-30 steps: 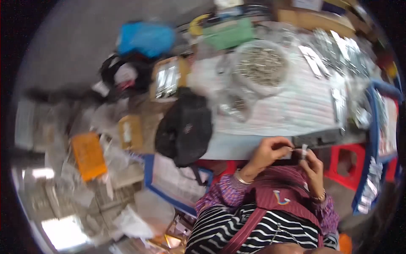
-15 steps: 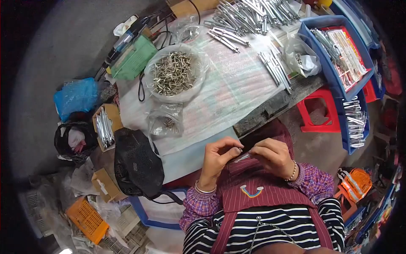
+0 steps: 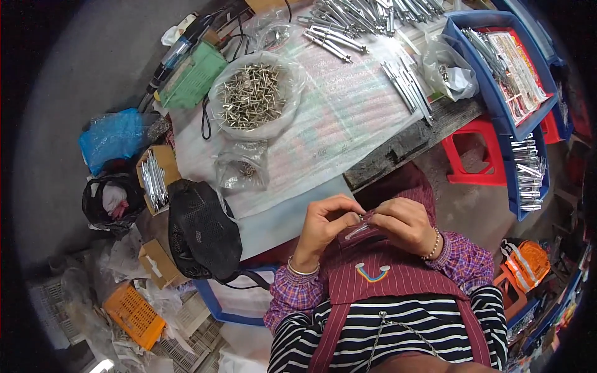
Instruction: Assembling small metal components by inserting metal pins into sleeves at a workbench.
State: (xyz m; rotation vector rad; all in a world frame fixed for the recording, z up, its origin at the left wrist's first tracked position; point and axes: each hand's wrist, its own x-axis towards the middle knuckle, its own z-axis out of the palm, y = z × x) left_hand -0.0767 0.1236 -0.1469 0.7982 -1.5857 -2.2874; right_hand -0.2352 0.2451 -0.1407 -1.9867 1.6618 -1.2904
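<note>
Over my apron, my two hands almost meet at the fingertips. My left hand (image 3: 324, 229) is closed, thumb and forefinger pinching a small metal piece (image 3: 360, 217) that is too small to name. Closed as well, my right hand (image 3: 405, 225) has its fingers round the end of a slim silver rod (image 3: 357, 232), which points out below the left thumb. The rod's other end is hidden in the right fingers. On the table beyond lies a bag-lined bowl heaped with small metal screws (image 3: 252, 96); similar silver rods (image 3: 407, 87) lie at the table's right edge.
A larger pile of silver rods (image 3: 354, 25) covers the back of the table. Blue trays (image 3: 457, 37) stand at the right above a red stool (image 3: 449, 152). A black mesh bag (image 3: 202, 233), a green bin (image 3: 193, 78) and a carton of rods (image 3: 165, 152) line the left.
My fingertips have drawn closer together, and the left thumb and forefinger have shifted slightly right towards the right hand. The surroundings are shifted a little by a small head movement.
</note>
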